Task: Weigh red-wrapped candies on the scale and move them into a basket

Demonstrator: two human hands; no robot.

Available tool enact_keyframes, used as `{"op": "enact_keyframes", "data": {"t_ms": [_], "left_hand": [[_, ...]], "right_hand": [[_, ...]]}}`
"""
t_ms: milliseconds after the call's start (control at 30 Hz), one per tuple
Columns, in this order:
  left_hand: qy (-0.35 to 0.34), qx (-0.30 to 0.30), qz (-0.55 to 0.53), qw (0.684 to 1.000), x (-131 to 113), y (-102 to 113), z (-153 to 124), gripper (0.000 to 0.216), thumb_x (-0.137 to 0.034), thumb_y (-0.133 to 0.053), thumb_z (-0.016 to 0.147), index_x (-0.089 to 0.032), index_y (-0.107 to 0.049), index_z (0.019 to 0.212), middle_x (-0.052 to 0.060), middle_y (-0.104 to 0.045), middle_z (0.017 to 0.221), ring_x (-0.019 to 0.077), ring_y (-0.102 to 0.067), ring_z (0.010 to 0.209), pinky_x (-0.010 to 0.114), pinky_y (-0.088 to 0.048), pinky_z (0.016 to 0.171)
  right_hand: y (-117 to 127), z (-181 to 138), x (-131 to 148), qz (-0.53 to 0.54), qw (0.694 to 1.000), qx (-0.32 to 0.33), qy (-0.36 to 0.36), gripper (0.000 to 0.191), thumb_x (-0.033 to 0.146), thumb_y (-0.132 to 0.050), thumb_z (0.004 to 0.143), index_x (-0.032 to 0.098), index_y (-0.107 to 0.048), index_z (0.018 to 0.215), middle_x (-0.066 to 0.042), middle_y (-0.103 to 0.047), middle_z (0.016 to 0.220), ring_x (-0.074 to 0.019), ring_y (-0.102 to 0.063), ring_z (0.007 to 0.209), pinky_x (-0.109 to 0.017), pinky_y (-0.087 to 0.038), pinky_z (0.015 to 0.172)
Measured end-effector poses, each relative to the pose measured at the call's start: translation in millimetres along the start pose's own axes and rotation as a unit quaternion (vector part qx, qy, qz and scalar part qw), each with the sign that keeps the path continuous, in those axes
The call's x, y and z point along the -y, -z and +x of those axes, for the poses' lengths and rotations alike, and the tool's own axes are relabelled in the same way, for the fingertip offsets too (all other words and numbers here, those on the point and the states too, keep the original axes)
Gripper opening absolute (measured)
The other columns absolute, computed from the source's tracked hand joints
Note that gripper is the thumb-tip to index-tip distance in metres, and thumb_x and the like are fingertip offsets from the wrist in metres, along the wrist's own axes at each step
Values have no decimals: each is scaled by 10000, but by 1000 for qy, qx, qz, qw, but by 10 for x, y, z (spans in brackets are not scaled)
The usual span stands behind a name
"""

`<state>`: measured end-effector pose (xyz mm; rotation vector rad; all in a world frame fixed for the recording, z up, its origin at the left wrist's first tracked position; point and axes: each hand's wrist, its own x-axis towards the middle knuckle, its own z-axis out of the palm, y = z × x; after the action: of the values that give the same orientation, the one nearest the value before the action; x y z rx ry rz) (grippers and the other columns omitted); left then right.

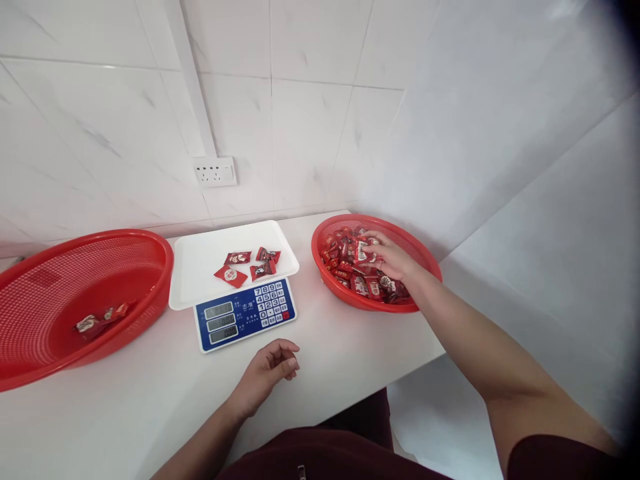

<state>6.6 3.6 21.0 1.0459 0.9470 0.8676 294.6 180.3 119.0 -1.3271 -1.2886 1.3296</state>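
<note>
My right hand (393, 257) reaches into the right red basket (430, 267), which holds many small red-wrapped candies (345, 267). Its thumb and fingers close on a red and white wrapped candy (361, 251) at the top of the pile. Near the table's front edge, my left hand (270, 370) is loosely curled with a gap inside the fingers and nothing held. Ahead of it stands a digital scale (247, 317) with a blue keypad panel. On its white tray (200, 260) lie a few wrapped candies (237, 258) and a flat red packet (231, 275).
A larger red basket (160, 267) stands tilted at the left, with a few wrapped candies (103, 321) at its bottom. All of it rests on a white table (340, 353) against a tiled wall. A power socket (215, 172) is mounted above the scale.
</note>
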Motion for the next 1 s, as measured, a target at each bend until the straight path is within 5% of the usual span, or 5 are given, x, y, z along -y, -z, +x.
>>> {"op": "enact_keyframes", "data": {"t_ms": [200,400,533,767,1000], "left_hand": [[-29,27,-8,999,-299,-140,6,264,-439,-603,747,-296,-564,966,27,-581,800,178,-542,697,325,-457,636],[-157,-30,121,980,-562,-326,162,375,-387,-580,790,-260,-441,1114,50,-533,944,180,-521,833,322,-457,694],[-144,-79,67,984,-523,-317,242,344,-369,-644,743,-210,-452,980,21,-527,813,147,-510,697,281,-445,577],[-73,-63,-15,995,-418,-156,126,336,-424,-683,694,-212,-514,893,-11,-532,676,124,-512,589,265,-426,530],[-34,-64,49,996,-409,-33,-15,308,-489,-626,719,-272,-600,936,-11,-541,655,124,-497,555,242,-373,505]], "right_hand": [[-172,-318,65,98,994,47,25,311,272,-589,656,327,-466,936,34,-597,943,-190,-608,838,-384,-521,691],[-950,-841,-230,95,989,109,30,342,232,-617,619,328,-477,916,31,-604,951,-209,-601,881,-377,-497,748],[-1331,-1005,-493,103,987,121,27,301,271,-653,644,323,-507,902,2,-587,952,-223,-584,857,-359,-518,691],[-1382,-1026,-675,261,934,236,-63,328,277,-735,616,360,-552,876,38,-584,903,-193,-600,741,-388,-540,632],[-1442,-1086,-909,298,921,221,-122,280,306,-748,610,390,-606,836,53,-611,802,-151,-571,649,-313,-489,576]]}}
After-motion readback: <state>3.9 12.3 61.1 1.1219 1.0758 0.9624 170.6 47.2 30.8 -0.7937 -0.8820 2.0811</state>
